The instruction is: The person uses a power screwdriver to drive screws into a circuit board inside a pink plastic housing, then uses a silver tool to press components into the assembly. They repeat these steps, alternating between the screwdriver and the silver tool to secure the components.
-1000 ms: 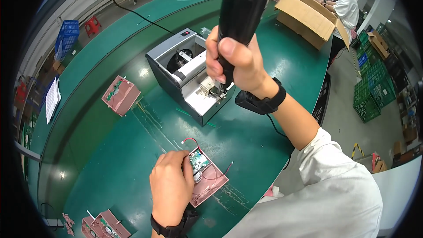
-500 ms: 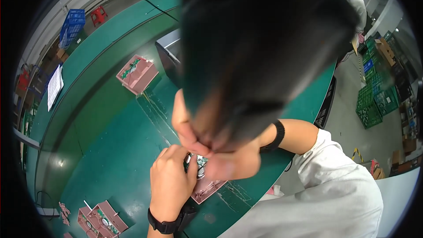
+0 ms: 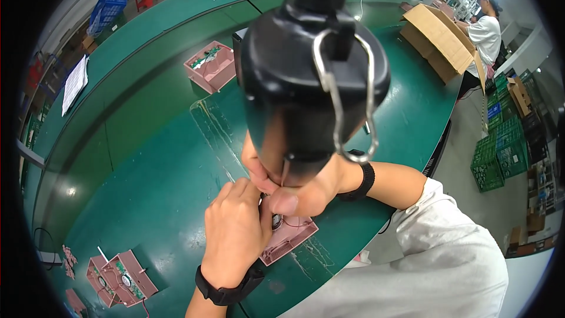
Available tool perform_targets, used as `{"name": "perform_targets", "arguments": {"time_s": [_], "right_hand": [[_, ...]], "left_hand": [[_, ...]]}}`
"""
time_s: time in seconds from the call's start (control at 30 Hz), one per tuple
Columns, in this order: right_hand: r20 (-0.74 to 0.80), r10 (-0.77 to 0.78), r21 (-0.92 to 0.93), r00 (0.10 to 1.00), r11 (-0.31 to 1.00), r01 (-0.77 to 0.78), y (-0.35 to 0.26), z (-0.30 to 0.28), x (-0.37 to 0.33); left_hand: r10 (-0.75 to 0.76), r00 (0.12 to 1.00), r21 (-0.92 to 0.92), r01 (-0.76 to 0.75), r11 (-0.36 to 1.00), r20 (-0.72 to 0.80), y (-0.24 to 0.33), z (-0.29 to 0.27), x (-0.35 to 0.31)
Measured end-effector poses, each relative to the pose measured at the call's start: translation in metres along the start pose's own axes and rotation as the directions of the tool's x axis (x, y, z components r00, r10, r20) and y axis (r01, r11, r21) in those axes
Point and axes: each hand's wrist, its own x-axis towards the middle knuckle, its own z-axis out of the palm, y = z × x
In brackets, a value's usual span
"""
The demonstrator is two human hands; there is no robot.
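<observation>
A black electric screwdriver [image 3: 276, 76] with a wire hanging loop fills the upper middle, close to the camera. My right hand [image 3: 315, 191] is closed round its lower end, thumb toward me; the tip is hidden. Beneath lies an open pink plastic housing [image 3: 291, 239] on the green workbench, with a round part [image 3: 276, 220] and thin wires showing inside. My left hand [image 3: 235, 224] is closed at the left side of this housing, its fingers curled over the edge and meeting the right fingers. What lies between the fingertips is hidden.
Another pink housing with a green circuit board [image 3: 206, 56] sits farther back. Opened pink housings [image 3: 130, 277] with wires lie at the near left, beside small pink parts [image 3: 69, 261]. A cardboard box [image 3: 438, 41] stands at the far right, near another person [image 3: 485, 38].
The screwdriver has swung from a lean toward the upper right to nearly upright, uncovering the cardboard box. My view has shifted slightly. Both hands stay at the pink housing.
</observation>
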Motion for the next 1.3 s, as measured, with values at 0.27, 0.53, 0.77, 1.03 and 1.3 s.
{"name": "perform_targets", "arguments": {"time_s": [0.27,0.53,0.77,1.03,1.3], "right_hand": [[0.026,-0.107,-0.013,0.994,0.994,0.107,0.004,-0.011,-0.006],[-0.155,-0.368,-0.193,0.917,0.921,0.337,-0.051,-0.084,0.004],[-0.055,-0.143,-0.08,0.988,0.987,0.138,-0.039,-0.129,0.015],[0.091,-0.075,0.114,0.993,0.991,0.064,-0.059,-0.079,-0.007],[0.319,-0.077,0.146,0.945,0.989,0.031,-0.046,-0.043,-0.003]], "left_hand": [[-0.091,0.996,-0.101,0.092,0.991,0.019,0.002,0.001,-0.008],[-0.125,0.988,-0.238,0.144,0.96,0.093,0.005,-0.01,-0.057],[-0.079,0.995,-0.345,0.094,0.934,0.057,0.006,0.028,-0.035],[0.023,0.999,-0.358,-0.005,0.934,0.045,0.01,0.044,-0.017],[0.035,0.997,-0.475,0.004,0.88,0.073,0.0,0.049,-0.017]]}}
